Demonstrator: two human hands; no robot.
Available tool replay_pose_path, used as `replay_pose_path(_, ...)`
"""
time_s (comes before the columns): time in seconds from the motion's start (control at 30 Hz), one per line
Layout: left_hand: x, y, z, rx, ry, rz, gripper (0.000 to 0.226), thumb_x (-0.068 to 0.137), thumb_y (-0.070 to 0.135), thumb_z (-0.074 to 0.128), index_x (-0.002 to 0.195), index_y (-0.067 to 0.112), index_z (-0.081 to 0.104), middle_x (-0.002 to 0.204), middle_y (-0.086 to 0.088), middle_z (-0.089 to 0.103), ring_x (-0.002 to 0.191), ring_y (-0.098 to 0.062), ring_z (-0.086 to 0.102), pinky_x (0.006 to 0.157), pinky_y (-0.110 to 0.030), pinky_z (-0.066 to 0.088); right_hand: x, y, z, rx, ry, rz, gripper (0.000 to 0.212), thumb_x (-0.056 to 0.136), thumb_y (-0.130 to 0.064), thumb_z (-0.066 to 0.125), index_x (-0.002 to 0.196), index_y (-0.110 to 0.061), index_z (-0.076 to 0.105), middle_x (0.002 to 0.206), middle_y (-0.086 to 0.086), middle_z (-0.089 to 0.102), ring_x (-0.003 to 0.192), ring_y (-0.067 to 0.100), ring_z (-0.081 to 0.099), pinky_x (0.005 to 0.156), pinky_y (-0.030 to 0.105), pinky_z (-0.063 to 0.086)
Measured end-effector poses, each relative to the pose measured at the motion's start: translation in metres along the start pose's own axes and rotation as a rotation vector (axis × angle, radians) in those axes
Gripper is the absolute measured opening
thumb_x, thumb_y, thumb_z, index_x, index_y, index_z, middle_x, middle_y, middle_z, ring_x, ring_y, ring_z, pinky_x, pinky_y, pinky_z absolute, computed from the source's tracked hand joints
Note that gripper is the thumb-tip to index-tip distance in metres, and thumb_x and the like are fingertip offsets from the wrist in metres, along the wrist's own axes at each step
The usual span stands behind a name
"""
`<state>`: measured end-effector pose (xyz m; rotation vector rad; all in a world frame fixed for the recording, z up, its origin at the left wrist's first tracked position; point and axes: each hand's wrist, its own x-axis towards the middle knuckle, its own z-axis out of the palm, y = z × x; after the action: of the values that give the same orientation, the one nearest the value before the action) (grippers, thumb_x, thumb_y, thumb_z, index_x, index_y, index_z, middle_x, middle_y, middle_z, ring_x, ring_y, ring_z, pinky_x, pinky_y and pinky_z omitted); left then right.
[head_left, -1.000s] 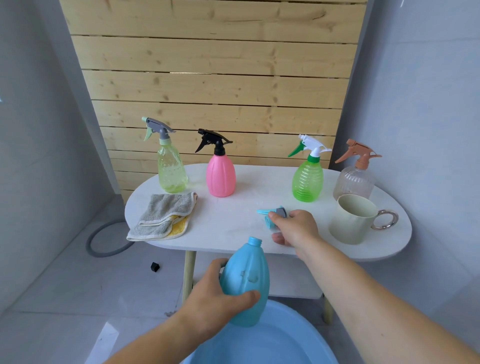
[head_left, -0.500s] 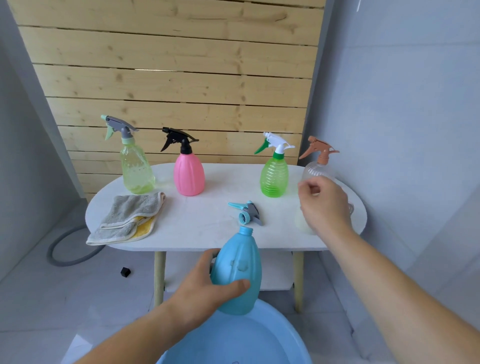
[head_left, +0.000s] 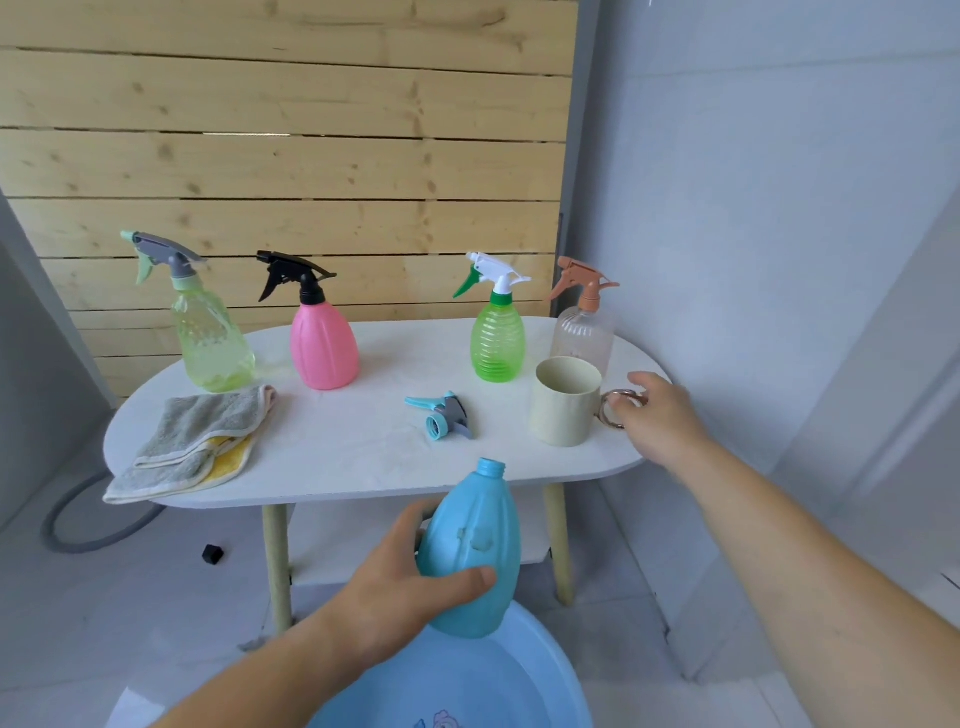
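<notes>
My left hand (head_left: 400, 587) grips an uncapped blue spray bottle (head_left: 470, 545), tilted, above a blue basin (head_left: 540, 670) on the floor. Its blue and grey trigger head (head_left: 441, 413) lies on the white oval table (head_left: 353, 457). A cream mug (head_left: 563, 402) stands at the table's right end. My right hand (head_left: 657, 421) is at the mug's metal ring handle (head_left: 615, 408), with its fingers curled at the ring and the thumb above it.
Along the back of the table stand a yellow-green spray bottle (head_left: 208, 343), a pink one (head_left: 322, 343), a green one (head_left: 497, 340) and a clear one with a brown head (head_left: 584, 332). A folded grey and yellow cloth (head_left: 197, 441) lies at the left. A grey hose (head_left: 88, 530) lies on the floor.
My right hand left the trigger head on the table, passed over the mug and came to its handle. The left hand kept holding the blue bottle.
</notes>
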<state>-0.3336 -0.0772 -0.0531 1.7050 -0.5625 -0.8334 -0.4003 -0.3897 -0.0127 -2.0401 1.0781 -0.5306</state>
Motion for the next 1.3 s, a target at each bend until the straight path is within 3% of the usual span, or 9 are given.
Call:
replay_pose_path(0.13,-0.003,-0.001,-0.001,0.013,0.001,0.001,0.073,0.062,0.035,0.089,0.127,0.034,0.055,0.111,0.002,0.074,0.095,-0.01,0.075,0.074,-0.022,0.058,-0.001,0.005,0.002,0.065,-0.043,0.056,0.035,0.092,-0.033,0.057,0.107,-0.001,0.06,0.1,0.007,0.062,0.083,0.032,0.061,0.068,0.029,0.041)
replay_pose_path(0.2,-0.004,-0.002,-0.003,0.011,0.003,0.001,0.076,0.061,0.035,0.089,0.128,0.033,0.055,0.112,0.001,0.074,0.096,-0.012,0.075,0.076,-0.025,0.06,-0.004,0.005,0.001,0.139,-0.084,0.102,0.039,0.093,-0.032,0.056,0.1,0.007,0.057,0.084,0.007,0.056,0.075,0.037,0.063,0.077,0.034,0.051)
replay_pose_path(0.3,-0.009,-0.002,-0.009,0.015,0.014,0.009,0.085,0.054,0.045,0.09,0.13,0.034,0.053,0.115,0.0,0.073,0.099,-0.014,0.075,0.084,-0.033,0.062,-0.017,-0.001,-0.002,0.258,-0.195,0.12,0.022,0.092,-0.028,0.059,0.084,-0.008,0.057,0.081,0.007,0.055,0.07,0.024,0.059,0.094,0.051,0.055)
replay_pose_path(0.53,-0.038,-0.006,-0.044,0.122,0.031,0.033,0.092,0.053,0.052,0.086,0.134,0.035,0.045,0.118,0.001,0.067,0.099,-0.009,0.073,0.08,-0.029,0.062,-0.096,-0.027,-0.012,0.549,-0.509,0.083,0.025,0.096,-0.009,0.057,0.071,-0.003,0.055,0.086,0.017,0.052,0.082,0.026,0.056,0.09,0.046,0.058)
replay_pose_path(0.63,-0.057,-0.019,-0.069,0.172,0.012,-0.016,0.081,0.066,0.037,0.089,0.133,0.038,0.046,0.116,0.002,0.069,0.101,-0.013,0.073,0.082,-0.033,0.063,-0.128,-0.009,0.004,0.565,-0.66,0.124,0.031,0.095,-0.009,0.056,0.064,-0.003,0.053,0.086,0.019,0.054,0.085,0.028,0.057,0.082,0.042,0.059)
replay_pose_path(0.8,-0.073,-0.06,-0.084,0.225,0.026,-0.153,0.066,0.081,0.017,0.086,0.133,0.034,0.049,0.116,0.0,0.071,0.098,-0.011,0.074,0.08,-0.029,0.062,-0.155,0.039,0.079,0.346,-0.77,0.216,0.028,0.097,-0.015,0.058,0.071,-0.005,0.058,0.077,0.012,0.05,0.078,0.024,0.046,0.076,0.032,0.055)
replay_pose_path(1.07,-0.077,-0.121,-0.053,0.23,0.009,-0.275,0.08,0.058,0.042,0.094,0.126,0.038,0.051,0.113,0.007,0.074,0.099,-0.012,0.075,0.089,-0.041,0.063,-0.152,0.134,0.186,-0.064,-0.726,0.264,0.026,0.094,-0.032,0.057,0.075,-0.019,0.069,0.075,0.001,0.055,0.071,0.02,0.049,0.075,0.032,0.045)
replay_pose_path(1.2,-0.07,-0.136,-0.044,0.245,0.029,-0.323,0.087,0.056,0.046,0.091,0.131,0.037,0.048,0.117,0.006,0.071,0.103,-0.015,0.073,0.091,-0.041,0.062,-0.161,0.153,0.209,-0.288,-0.754,0.093,0.032,0.098,-0.029,0.051,0.088,-0.005,0.071,0.073,0.005,0.055,0.061,0.018,0.047,0.057,0.028,0.034)
replay_pose_path(1.3,-0.067,-0.151,-0.04,0.309,-0.008,-0.353,0.085,0.062,0.045,0.092,0.133,0.036,0.046,0.116,0.008,0.07,0.103,-0.012,0.071,0.092,-0.039,0.061,-0.165,0.165,0.218,-0.426,-0.751,-0.043,0.04,0.099,-0.028,0.05,0.062,-0.014,0.055,0.072,0.005,0.047,0.056,0.018,0.041,0.049,0.027,0.031)
